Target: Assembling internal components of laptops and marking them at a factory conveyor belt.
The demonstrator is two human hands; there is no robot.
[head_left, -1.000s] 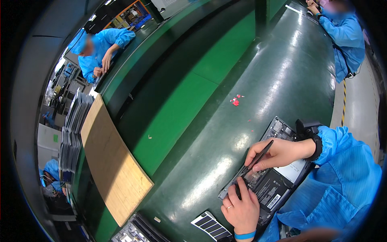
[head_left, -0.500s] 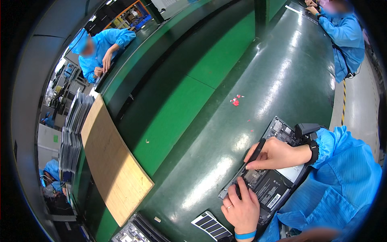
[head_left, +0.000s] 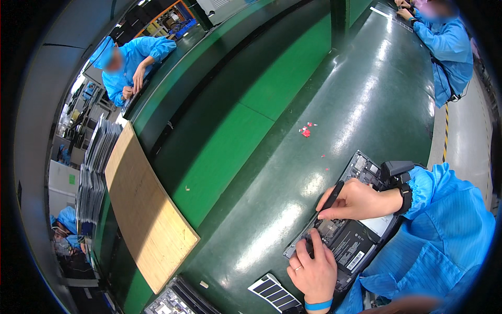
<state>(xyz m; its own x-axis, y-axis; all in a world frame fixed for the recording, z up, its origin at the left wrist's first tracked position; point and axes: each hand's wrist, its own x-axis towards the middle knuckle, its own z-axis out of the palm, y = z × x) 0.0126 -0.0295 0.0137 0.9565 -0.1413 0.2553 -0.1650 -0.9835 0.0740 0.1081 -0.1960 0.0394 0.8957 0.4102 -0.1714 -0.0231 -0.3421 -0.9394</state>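
An opened-up laptop base lies slantwise on the bench in front of me, its circuit boards and a black battery with a white label exposed. Pinched in my right hand is a slim black pen-shaped tool, slanting down to the laptop's far-left edge. Its tip is hard to make out. My left hand rests over the near-left corner of the laptop, fingers apart, the fingertips touching the parts close to the tool's lower end. Nothing shows in its grip.
A sheet of black rectangular stickers lies left of my left hand. Beyond it are stacked laptop bases and a wooden board. Red scraps dot the green bench. Two co-workers in blue sit at the far left and far right.
Both hands stay at the same places on the laptop. The left fingertips have shifted very slightly; the black tool is still held in the right hand.
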